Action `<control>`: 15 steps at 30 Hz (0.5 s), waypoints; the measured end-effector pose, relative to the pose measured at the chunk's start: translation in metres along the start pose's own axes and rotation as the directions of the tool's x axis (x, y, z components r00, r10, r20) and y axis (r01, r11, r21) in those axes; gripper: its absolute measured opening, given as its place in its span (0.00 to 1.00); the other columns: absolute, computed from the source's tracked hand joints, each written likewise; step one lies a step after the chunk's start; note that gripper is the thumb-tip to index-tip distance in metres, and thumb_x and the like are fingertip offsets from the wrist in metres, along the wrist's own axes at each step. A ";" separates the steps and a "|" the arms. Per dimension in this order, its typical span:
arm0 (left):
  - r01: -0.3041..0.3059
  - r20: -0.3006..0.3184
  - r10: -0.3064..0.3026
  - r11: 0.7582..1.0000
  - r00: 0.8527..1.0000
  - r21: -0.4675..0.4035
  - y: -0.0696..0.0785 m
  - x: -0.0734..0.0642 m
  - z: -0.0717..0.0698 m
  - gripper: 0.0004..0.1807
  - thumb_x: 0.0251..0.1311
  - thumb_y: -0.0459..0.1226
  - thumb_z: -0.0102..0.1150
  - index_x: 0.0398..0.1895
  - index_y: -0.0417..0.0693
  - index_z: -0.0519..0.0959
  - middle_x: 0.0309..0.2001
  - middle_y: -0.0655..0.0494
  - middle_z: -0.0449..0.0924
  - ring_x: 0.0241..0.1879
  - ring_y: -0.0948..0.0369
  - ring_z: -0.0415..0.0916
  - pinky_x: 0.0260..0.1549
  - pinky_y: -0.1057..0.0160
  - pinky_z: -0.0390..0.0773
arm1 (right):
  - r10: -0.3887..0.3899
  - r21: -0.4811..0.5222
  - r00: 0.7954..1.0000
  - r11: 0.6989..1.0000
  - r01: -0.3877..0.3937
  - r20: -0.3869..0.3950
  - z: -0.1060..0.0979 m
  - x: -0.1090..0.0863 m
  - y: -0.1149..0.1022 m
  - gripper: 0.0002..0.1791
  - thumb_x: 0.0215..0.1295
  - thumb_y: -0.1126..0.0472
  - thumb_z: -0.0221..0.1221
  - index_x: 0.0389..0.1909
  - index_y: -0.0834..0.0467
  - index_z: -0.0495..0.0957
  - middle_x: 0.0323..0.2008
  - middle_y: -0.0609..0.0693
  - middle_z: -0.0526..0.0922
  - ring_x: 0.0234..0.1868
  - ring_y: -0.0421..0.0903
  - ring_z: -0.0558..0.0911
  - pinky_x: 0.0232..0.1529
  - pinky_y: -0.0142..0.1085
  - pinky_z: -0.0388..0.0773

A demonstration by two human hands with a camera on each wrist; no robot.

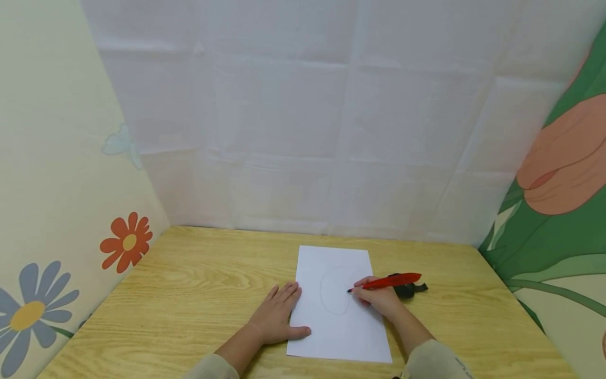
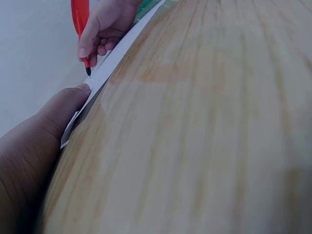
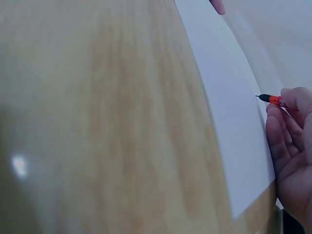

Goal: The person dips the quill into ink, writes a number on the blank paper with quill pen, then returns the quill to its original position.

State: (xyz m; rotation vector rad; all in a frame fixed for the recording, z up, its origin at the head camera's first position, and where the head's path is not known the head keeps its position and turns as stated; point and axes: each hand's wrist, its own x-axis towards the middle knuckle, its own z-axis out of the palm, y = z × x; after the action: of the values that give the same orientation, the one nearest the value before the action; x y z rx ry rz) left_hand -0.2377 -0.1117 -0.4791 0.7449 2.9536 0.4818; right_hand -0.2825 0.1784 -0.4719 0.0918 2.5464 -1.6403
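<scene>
A sheet of white paper (image 1: 331, 337) lies on the wooden table, with a thin, faint rounded outline drawn on it. My right hand (image 1: 384, 301) pinches a red feather-shaped pen (image 1: 390, 280) between thumb and fingers. The pen's black tip points down at the sheet, inside the right part of the outline. Spread along the paper's left edge is my left hand (image 1: 276, 317), its thumb lying on the sheet and its fingers straight. The left wrist view shows that thumb (image 2: 66, 105) at the paper's edge, with the pen (image 2: 81, 24) just beyond.
A black object (image 1: 408, 290) with a short tab sits on the table just behind my right hand. The wooden table (image 1: 203, 279) ends at a white cloth backdrop (image 1: 284, 131). Flower-patterned panels (image 1: 61, 184) stand at both sides.
</scene>
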 end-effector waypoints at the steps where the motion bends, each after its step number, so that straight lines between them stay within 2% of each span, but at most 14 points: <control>1: 0.000 -0.001 0.000 1.000 1.000 0.002 0.000 0.000 0.000 0.56 0.53 0.71 0.53 0.75 0.40 0.57 0.77 0.48 0.54 0.77 0.51 0.48 0.76 0.45 0.46 | 0.002 -0.001 1.000 1.000 -0.002 0.000 0.000 0.000 0.000 0.09 0.58 0.58 0.68 0.37 0.57 0.84 0.21 0.46 0.79 0.26 0.43 0.75 0.30 0.33 0.71; 15: 0.010 0.009 -0.010 1.000 1.000 0.002 -0.002 0.002 0.002 0.57 0.53 0.71 0.52 0.75 0.41 0.57 0.77 0.48 0.54 0.78 0.51 0.48 0.76 0.45 0.46 | -0.001 -0.003 1.000 1.000 0.001 -0.004 0.003 0.004 0.000 0.09 0.58 0.57 0.67 0.37 0.58 0.83 0.21 0.46 0.78 0.25 0.43 0.75 0.30 0.32 0.72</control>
State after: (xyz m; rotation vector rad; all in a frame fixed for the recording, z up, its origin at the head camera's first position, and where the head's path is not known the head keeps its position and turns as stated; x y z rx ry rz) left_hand -0.2398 -0.1117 -0.4811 0.7306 2.9484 0.4732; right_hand -0.2867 0.1755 -0.4733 0.0944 2.5520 -1.6384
